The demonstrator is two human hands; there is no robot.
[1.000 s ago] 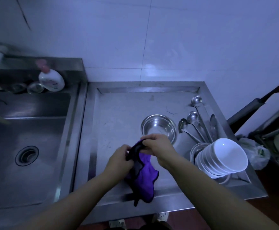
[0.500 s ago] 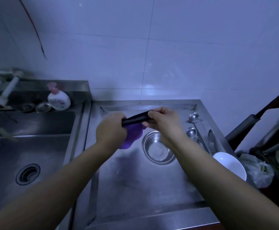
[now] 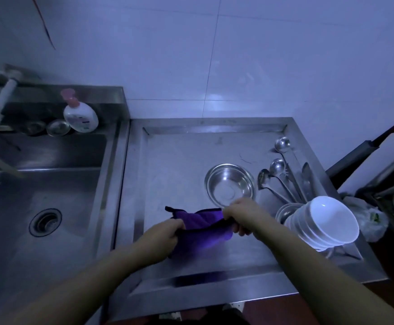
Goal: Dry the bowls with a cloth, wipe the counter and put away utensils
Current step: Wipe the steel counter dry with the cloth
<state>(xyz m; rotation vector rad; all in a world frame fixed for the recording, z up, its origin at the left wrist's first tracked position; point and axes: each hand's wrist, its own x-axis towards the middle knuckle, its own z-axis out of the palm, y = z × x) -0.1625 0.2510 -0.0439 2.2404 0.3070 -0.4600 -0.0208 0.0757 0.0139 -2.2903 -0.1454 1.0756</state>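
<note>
The recessed stainless-steel tabletop [image 3: 182, 165] carries a round shiny steel bowl [image 3: 230, 184], several long-handled steel ladles [image 3: 282, 179] along its right side, and a tilted stack of white bowls [image 3: 324, 221].

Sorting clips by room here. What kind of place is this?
Most likely a kitchen wash-up area: a stainless steel sink with a drain, a steel counter holding stacked white bowls and ladles, against a tiled wall.
</note>
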